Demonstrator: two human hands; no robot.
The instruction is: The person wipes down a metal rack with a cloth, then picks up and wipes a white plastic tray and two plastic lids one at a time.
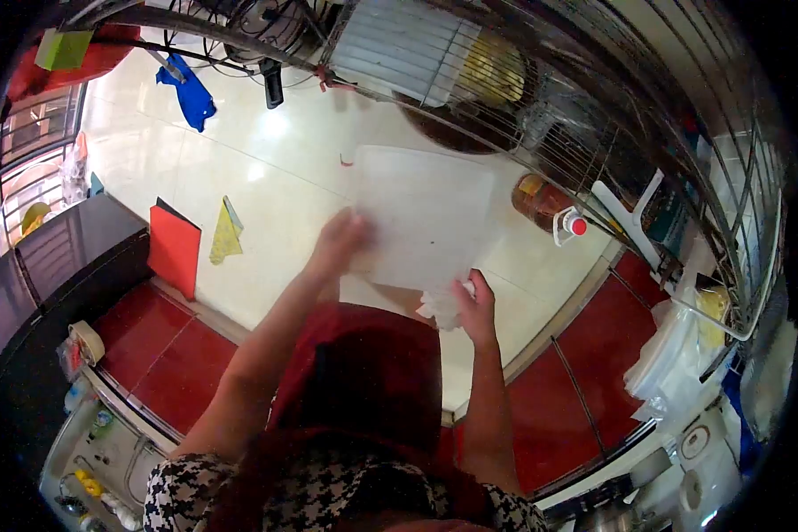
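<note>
A whitish, see-through rectangular plastic panel (424, 208), which looks like a container lid, is held up over the pale tiled counter. Its left edge is in the grip of my left hand (339, 246), whose fingers are partly blurred and hidden behind the panel. My right hand (477, 312) is closed around a crumpled white tissue (441, 309) close to the panel's lower right corner. A small dark speck shows on the panel's surface.
An oil bottle (541, 202) with a red cap stands right of the panel. Wire racks (594, 160) run along the upper right. A blue cloth (188, 93), yellow cloth (228, 232) and red board (174, 248) are on the left. A sink (84, 426) lies lower left.
</note>
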